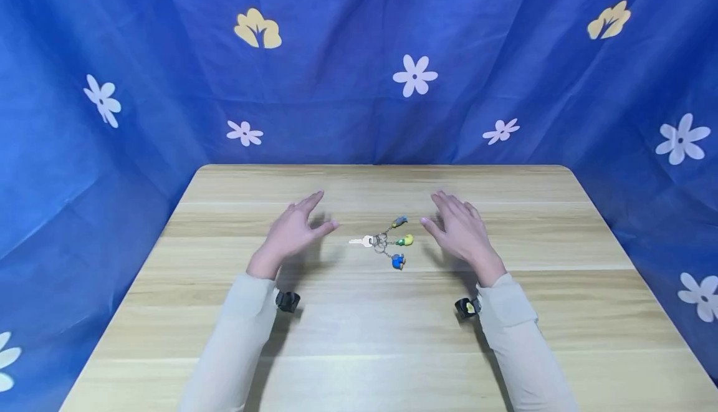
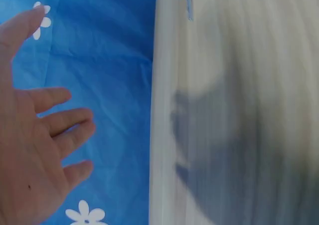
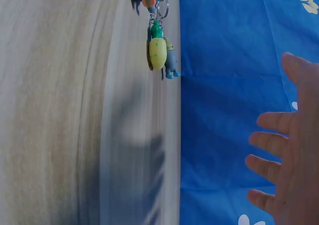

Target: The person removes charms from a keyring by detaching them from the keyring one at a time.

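A key (image 1: 361, 241) on linked metal rings (image 1: 381, 242) lies on the wooden table between the two hands. Three small figure charms fan out to its right: a grey-blue one (image 1: 399, 221), a yellow and green one (image 1: 405, 240) and a blue one (image 1: 398, 261). To the left of the key, the left hand (image 1: 294, 231) hovers above the table with fingers spread, holding nothing. On the charms' right side, the right hand (image 1: 461, 228) is likewise raised and empty, its thumb nearest the yellow charm (image 3: 158, 53). Only the key's tip (image 2: 189, 5) shows in the left wrist view.
The light wooden table (image 1: 370, 349) reaches back to a blue curtain (image 1: 336, 88) with white flowers and yellow trees, which also hangs at both sides. Black wrist cameras (image 1: 288, 301) sit by the cuffs of both light sleeves (image 1: 235, 343).
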Available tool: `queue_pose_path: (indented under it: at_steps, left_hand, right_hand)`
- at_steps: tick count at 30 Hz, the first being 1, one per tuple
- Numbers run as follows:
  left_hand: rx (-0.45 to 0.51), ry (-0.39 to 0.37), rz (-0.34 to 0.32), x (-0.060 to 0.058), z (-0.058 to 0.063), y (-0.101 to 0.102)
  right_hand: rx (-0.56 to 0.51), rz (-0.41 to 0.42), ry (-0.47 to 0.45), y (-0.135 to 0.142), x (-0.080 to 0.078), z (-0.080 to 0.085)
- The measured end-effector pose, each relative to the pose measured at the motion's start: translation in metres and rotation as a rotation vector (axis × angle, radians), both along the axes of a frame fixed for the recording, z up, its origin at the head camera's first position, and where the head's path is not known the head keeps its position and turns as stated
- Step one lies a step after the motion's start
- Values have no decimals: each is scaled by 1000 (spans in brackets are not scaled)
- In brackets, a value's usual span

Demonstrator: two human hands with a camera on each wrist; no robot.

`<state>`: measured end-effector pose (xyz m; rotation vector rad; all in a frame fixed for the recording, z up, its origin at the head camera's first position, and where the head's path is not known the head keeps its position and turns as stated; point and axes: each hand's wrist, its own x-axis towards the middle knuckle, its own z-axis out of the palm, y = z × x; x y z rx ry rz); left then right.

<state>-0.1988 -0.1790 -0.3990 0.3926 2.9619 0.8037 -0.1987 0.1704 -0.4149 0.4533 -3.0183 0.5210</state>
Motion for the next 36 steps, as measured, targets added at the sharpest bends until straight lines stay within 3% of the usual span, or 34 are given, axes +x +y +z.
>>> queue_pose_path:
  at_steps: [7, 12, 36]
  left_hand:
    - [263, -152, -16, -8, 2, 10]
    - [389, -216, -47, -10, -1, 14]
    - [500, -379, -142, -23, -32, 27]
  right_hand:
    - [9, 38, -6, -3, -3, 2]
    - [4, 67, -4, -8, -3, 2]
    - [-58, 221, -158, -24, -4, -14]
